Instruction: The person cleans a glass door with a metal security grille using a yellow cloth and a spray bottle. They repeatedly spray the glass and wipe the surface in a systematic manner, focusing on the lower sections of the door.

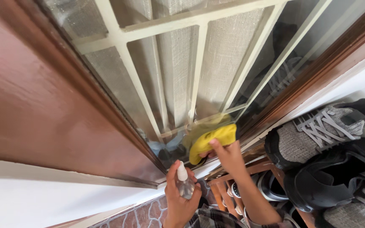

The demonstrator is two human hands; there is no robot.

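Fingers of the right hand press one yellow cloth flat against the lowest part of the window pane, gripping its lower edge; the cloth's upper fold merges with its own reflection in the glass. Left hand is curled around one small clear spray bottle, whose lower body is mostly hidden by the closed fingers, with only the white nozzle standing free. Behind the glass a pale metal grille shows. On the right, one grey sneaker and one black shoe sit on a wooden shoe rack; more footwear below is cut off and cannot be counted.
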